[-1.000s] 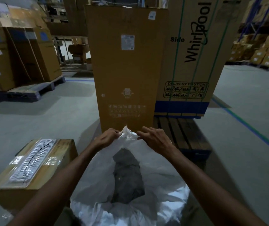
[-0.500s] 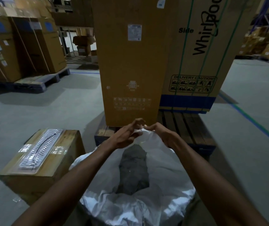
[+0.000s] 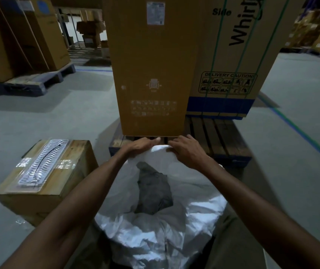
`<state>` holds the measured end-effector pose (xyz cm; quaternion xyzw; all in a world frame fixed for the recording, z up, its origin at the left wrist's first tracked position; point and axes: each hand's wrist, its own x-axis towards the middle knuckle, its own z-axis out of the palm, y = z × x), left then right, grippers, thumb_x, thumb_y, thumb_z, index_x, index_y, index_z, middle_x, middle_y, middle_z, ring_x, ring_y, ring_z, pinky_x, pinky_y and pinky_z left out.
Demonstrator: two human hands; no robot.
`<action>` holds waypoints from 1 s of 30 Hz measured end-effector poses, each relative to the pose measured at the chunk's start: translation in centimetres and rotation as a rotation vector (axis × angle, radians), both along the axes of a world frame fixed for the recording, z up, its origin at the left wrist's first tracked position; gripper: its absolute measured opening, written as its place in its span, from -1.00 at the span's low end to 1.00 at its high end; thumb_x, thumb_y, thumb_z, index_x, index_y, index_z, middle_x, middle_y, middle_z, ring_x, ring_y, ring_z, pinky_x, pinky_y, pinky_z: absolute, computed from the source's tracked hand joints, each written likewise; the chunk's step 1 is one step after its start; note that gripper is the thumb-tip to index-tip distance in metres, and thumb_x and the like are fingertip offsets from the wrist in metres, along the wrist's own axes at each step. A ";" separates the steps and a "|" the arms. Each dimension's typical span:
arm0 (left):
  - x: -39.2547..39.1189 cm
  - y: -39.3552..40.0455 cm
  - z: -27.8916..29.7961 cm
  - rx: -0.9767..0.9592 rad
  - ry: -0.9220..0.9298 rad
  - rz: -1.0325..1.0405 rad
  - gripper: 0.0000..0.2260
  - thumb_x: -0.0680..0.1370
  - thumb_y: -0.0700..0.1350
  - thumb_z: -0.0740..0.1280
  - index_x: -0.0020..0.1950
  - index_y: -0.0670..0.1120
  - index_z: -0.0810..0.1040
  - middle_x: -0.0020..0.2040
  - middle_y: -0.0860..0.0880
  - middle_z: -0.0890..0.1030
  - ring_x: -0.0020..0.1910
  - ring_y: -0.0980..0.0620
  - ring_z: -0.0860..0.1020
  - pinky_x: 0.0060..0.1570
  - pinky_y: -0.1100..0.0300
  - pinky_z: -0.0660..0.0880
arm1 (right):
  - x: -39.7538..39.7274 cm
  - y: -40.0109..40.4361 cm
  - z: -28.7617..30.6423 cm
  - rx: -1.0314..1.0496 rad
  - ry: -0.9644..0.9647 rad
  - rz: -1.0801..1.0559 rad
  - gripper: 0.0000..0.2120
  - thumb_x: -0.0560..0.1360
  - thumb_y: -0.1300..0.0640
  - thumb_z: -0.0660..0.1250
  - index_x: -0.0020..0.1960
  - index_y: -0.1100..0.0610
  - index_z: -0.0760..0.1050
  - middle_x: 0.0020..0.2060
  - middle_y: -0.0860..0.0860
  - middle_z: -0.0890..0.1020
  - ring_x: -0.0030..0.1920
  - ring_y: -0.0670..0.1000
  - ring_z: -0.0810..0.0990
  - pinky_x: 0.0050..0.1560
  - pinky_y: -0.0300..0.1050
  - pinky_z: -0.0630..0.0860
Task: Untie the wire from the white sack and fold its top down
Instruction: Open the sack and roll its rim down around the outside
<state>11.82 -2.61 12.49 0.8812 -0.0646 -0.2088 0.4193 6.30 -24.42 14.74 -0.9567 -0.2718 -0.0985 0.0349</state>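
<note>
Reaching forward, both hands are meeting at the far top edge of one white sack point(image 3: 161, 220), which is standing on the floor point(image 3: 48, 121) directly below the camera. The left hand point(image 3: 138, 147) is lying over the left part of that edge, fingers curled down onto the fabric and thumb stretching toward the right hand. The right hand point(image 3: 187, 152) is lying over the right part of the edge, fingers bent and pressing on the material. The two hands are sitting just beside each other, nearly touching, with the rounded top edge showing between them. The fingertips are being hidden behind the fabric, so whether they are pinching it or only pressing cannot be told. The wire cannot be made out.

The sack's top is bulging up toward the hands, and one dark grey patch point(image 3: 153, 191) is showing on its near face, below the hands. The lower sack is lying crumpled and shiny near the bottom of the view.

Counted items: one sack, two hands, one patch. One low box point(image 3: 42, 173), carrying one shiny wavy packet point(image 3: 42, 164) on its top, is standing to the left of the sack. Two tall cartons point(image 3: 151, 65) are standing on one pallet point(image 3: 219, 140) just beyond the hands.
</note>
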 end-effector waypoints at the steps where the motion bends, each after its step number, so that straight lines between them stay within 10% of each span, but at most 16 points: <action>1: -0.2 -0.1 0.4 -0.017 -0.002 -0.025 -0.36 0.60 0.40 0.07 0.56 0.07 0.34 0.52 -0.02 0.40 0.46 -0.14 0.40 0.48 -0.16 0.30 | -0.1 0.1 0.0 0.143 0.142 -0.039 -0.83 0.69 -0.01 0.21 0.11 0.04 0.52 -0.03 0.04 0.65 -0.04 0.09 0.61 -0.06 0.01 0.50; 5: -0.6 -0.2 0.8 0.123 -0.212 -0.259 -0.33 0.53 0.47 0.02 0.49 0.11 0.38 0.42 -0.05 0.39 0.37 -0.11 0.39 0.37 -0.13 0.35 | 0.4 0.0 0.8 0.691 0.623 -0.127 -0.71 0.72 -0.05 0.12 0.21 0.09 0.52 0.05 0.05 0.62 0.03 0.06 0.59 0.02 0.11 0.57; 10: -2.6 -1.2 0.4 0.016 -0.339 -0.238 -0.56 0.67 0.23 0.14 0.26 -0.05 0.60 0.08 -0.07 0.61 0.00 -0.01 0.54 -0.05 0.05 0.47 | 2.2 -0.7 1.3 0.844 1.098 -0.335 -0.48 0.61 -0.24 0.22 0.38 0.08 0.56 0.30 0.13 0.61 0.22 0.14 0.62 0.29 0.11 0.55; 16: -1.9 -0.8 -0.4 0.148 -0.202 -0.047 -0.60 0.50 0.07 0.23 -0.14 -0.23 0.68 -0.16 -0.20 0.65 -0.15 -0.24 0.59 -0.20 0.06 0.46 | 0.1 0.3 0.9 0.175 0.362 -0.253 -0.63 0.63 -0.22 0.24 0.23 0.06 0.46 0.02 -0.05 0.54 -0.01 0.03 0.56 -0.08 0.00 0.53; 20: -1.4 -0.7 0.7 -0.017 -0.002 -0.076 -0.72 0.66 -0.01 0.25 0.19 -0.15 0.63 0.06 -0.08 0.61 0.10 -0.14 0.56 0.01 0.15 0.45 | -1.4 -0.1 -1.0 -0.047 0.020 -0.217 -0.85 0.69 0.01 0.16 0.12 0.04 0.47 -0.11 0.03 0.61 -0.23 0.03 0.49 -0.26 -0.07 0.42; 23: -1.4 -0.9 0.8 0.046 -0.119 -0.224 -0.57 0.55 0.33 0.25 0.31 0.12 0.48 0.27 0.05 0.48 0.24 -0.05 0.49 0.19 -0.01 0.42 | -0.6 -1.6 -0.3 0.365 0.369 -0.338 -0.68 0.72 -0.07 0.11 -0.01 0.04 0.57 -0.29 -0.02 0.59 -0.33 0.00 0.53 -0.30 -0.08 0.43; 27: -2.3 -1.8 -0.2 0.221 -0.463 -0.449 -0.69 0.63 0.12 0.31 0.34 0.09 0.42 0.30 0.01 0.44 0.14 0.02 0.47 0.06 0.10 0.44 | 0.6 -2.9 2.1 1.039 1.101 -0.476 -0.70 0.70 -0.03 0.20 0.24 0.13 0.57 -0.03 0.07 0.68 -0.11 0.04 0.66 -0.08 -0.06 0.58; 30: -2.5 -2.1 -0.5 0.111 -0.506 -0.292 -0.96 0.67 -0.01 0.24 0.03 0.09 0.46 -0.01 -0.01 0.60 -0.06 -0.06 0.55 -0.12 0.07 0.44 | 1.6 -3.6 2.5 0.910 1.032 -0.493 -0.65 0.70 -0.06 0.20 0.27 0.17 0.57 0.09 0.13 0.63 -0.04 0.09 0.62 0.05 0.01 0.56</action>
